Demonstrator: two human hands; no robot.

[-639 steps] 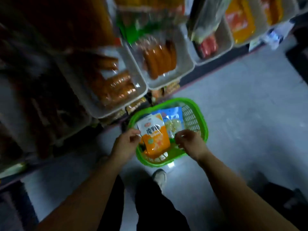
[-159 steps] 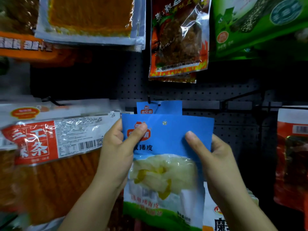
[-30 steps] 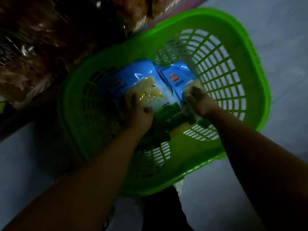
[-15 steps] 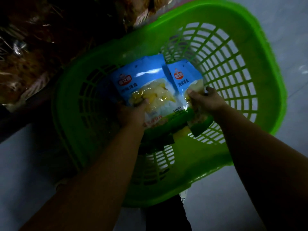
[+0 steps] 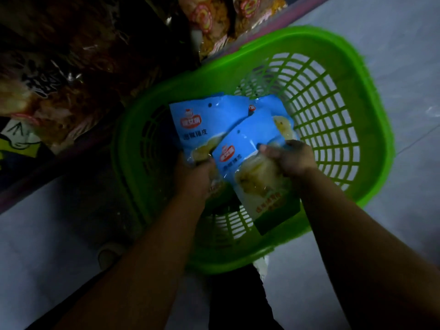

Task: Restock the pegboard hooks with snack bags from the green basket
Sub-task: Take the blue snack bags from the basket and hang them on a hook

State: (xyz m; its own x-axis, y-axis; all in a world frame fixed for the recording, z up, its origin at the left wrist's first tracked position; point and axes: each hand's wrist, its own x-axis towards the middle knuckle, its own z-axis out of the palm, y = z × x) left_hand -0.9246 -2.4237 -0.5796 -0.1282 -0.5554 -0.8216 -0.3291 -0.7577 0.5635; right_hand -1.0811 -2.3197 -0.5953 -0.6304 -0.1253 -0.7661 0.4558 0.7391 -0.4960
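The green basket [image 5: 371, 120] stands on the grey floor below me. Over it I hold blue snack bags with pale yellow contents. My left hand [image 5: 197, 177] grips the lower part of the left blue bag [image 5: 209, 117], whose hang hole faces up. My right hand [image 5: 289, 158] pinches the right edge of a second blue bag [image 5: 252, 163] that overlaps the first. A third blue bag [image 5: 278, 110] shows behind the second one; who holds it I cannot tell.
Low shelves on the left carry dark packed snacks [image 5: 59, 75] and orange-labelled bags [image 5: 214, 22] at the top. My shoe [image 5: 109, 253] and dark trouser leg [image 5: 238, 301] are beside the basket. Grey floor [image 5: 392, 44] lies to the right.
The bags have risen out of the basket toward me. The right-hand bag now overlaps the left one, and a third bag shows behind.
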